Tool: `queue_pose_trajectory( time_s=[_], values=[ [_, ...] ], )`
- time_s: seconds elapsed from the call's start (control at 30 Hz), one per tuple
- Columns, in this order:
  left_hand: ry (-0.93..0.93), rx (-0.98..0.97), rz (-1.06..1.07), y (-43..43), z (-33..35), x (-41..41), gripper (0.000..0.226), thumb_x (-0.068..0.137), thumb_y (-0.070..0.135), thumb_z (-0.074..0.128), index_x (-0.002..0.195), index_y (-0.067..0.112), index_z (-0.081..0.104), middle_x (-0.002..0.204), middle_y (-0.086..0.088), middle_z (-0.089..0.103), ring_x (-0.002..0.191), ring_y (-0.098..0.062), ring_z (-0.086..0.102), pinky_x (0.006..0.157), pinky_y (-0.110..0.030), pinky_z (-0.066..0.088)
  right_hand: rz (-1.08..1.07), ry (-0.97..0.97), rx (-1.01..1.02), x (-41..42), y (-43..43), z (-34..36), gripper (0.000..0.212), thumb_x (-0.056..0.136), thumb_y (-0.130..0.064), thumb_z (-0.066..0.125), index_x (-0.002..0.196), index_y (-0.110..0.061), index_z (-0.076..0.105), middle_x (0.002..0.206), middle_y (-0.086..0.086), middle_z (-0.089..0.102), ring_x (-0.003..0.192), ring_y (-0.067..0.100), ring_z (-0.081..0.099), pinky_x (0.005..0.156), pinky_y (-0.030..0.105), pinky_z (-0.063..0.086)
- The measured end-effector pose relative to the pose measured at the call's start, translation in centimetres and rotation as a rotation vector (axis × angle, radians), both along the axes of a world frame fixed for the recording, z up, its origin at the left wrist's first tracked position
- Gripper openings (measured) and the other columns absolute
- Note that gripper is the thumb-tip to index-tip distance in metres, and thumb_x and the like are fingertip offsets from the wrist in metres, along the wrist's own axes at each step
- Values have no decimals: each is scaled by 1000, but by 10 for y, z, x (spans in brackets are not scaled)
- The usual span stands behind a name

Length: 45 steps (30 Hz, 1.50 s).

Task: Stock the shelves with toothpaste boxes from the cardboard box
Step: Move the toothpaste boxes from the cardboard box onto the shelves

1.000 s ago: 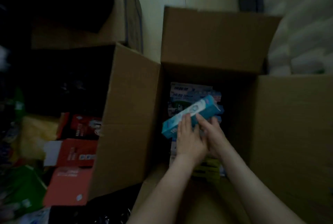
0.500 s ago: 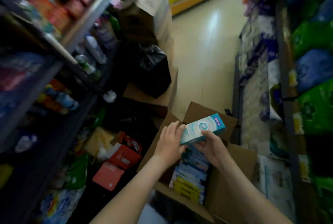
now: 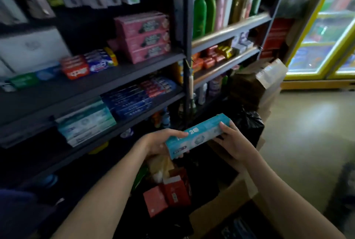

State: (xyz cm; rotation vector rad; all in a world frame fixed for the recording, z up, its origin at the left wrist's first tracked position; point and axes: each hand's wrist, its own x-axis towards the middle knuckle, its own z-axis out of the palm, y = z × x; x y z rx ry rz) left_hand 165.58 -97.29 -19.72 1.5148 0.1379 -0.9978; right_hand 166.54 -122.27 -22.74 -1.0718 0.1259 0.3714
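Teal cardboard toothpaste box, long and slim, is held in the air between both hands. It sits in front of the dark metal shelving and above the open brown cardboard box at the lower right. Its long axis runs from lower left to upper right. The left grip is curled round the lower-left end, thumb on top; the right grip pinches the upper-right end. A matching stack of teal-and-white toothpaste boxes lies on a lower shelf, up and to the left of the held box, so the left grip is the nearer one. By my judgement, the box must travel leftward and swing until its length lines up with that stack.
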Motion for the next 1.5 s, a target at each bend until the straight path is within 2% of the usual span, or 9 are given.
queue_pose_trajectory(
  time_s=[0.2, 0.33, 0.47, 0.6, 0.67, 0.83, 1.17, 1.37, 1.5],
  values=[
    [-52, -382, 654, 87, 13, -2, 41, 78, 32, 60, 107, 3, 65, 100, -19, 68, 88, -31, 65, 79, -42, 56, 118, -51, -270, 50, 84, 16, 23, 92, -36, 56, 102, -15, 58, 87, 5, 62, 72, 18, 60, 66, 30, 45],
    [-259, -256, 960, 119, 13, -7, 21, 94, 18, 56, 109, 4, 56, 92, -14, 68, 74, -25, 69, 64, -31, 60, 184, -35, -304, 75, 143, 13, 27, 95, -36, 53, 107, -13, 56, 93, 7, 64, 79, 22, 62, 67, 29, 49],
    [-381, 9, 1040, 161, 4, -14, 34, 97, 32, 53, 121, 8, 49, 104, -9, 66, 80, -23, 69, 74, -35, 59, 308, -40, -333, 88, 199, 13, 22, 99, -31, 47, 106, -12, 56, 92, 7, 64, 76, 22, 62, 66, 30, 50],
    [-470, 620, 901, 210, -16, -30, 57, 95, 52, 46, 137, 14, 46, 133, -1, 53, 117, -20, 54, 97, -33, 45, 418, -114, -493, 94, 244, 2, 25, 100, -33, 46, 111, -13, 57, 97, 9, 61, 80, 24, 54, 65, 31, 42],
    [-493, 753, 887, 225, -26, -40, 52, 96, 48, 46, 134, 13, 51, 129, -4, 57, 114, -20, 55, 89, -28, 44, 465, -138, -546, 94, 263, -6, 25, 98, -34, 48, 109, -13, 58, 99, 10, 60, 81, 24, 53, 69, 32, 40],
    [-435, 828, 1023, 242, -49, -60, 43, 97, 39, 48, 127, 9, 56, 120, -8, 62, 107, -22, 59, 83, -29, 45, 481, -96, -594, 85, 305, -19, 9, 97, -22, 53, 95, -13, 54, 93, 5, 60, 86, 18, 56, 80, 34, 50],
    [-461, 906, 1291, 278, -72, -50, 43, 98, 34, 49, 134, 12, 51, 120, -9, 63, 108, -25, 58, 70, -21, 33, 514, -285, -656, 102, 378, -46, 39, 96, -24, 54, 134, -18, 48, 121, 4, 57, 103, 17, 57, 91, 37, 47],
    [-475, 843, 1377, 302, -125, -19, 42, 98, 36, 47, 132, 13, 54, 118, -9, 65, 107, -25, 59, 77, -29, 41, 375, -398, -641, 118, 408, -87, 48, 98, -22, 49, 145, -23, 36, 118, 3, 46, 103, 16, 54, 93, 35, 47],
    [-589, 820, 1444, 300, -162, -12, 45, 96, 36, 49, 134, 14, 53, 139, -7, 52, 126, -23, 49, 102, -40, 41, 328, -482, -608, 124, 413, -117, 51, 98, -18, 48, 146, -22, 32, 129, -1, 41, 113, 13, 48, 94, 29, 44]
  ],
)
